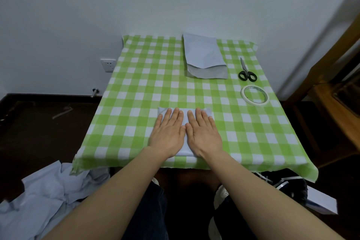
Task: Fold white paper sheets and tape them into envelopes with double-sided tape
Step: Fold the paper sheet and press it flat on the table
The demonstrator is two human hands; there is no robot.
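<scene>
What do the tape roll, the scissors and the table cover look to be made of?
Tape roll: thin cream ring, matte, probably paper-backed tape. Scissors: bright metal blades; glossy black handles, likely plastic. Table cover: green-and-white checked cloth, matte, going by its frayed near edge.

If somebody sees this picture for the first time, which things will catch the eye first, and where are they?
First comes the bright green-and-white checked tablecloth, which covers the whole table. Near its front edge the left hand and the right hand lie flat side by side, pressing a folded white paper. Farther back lies a stack of white sheets, and to its right black scissors and a tape roll.
</scene>
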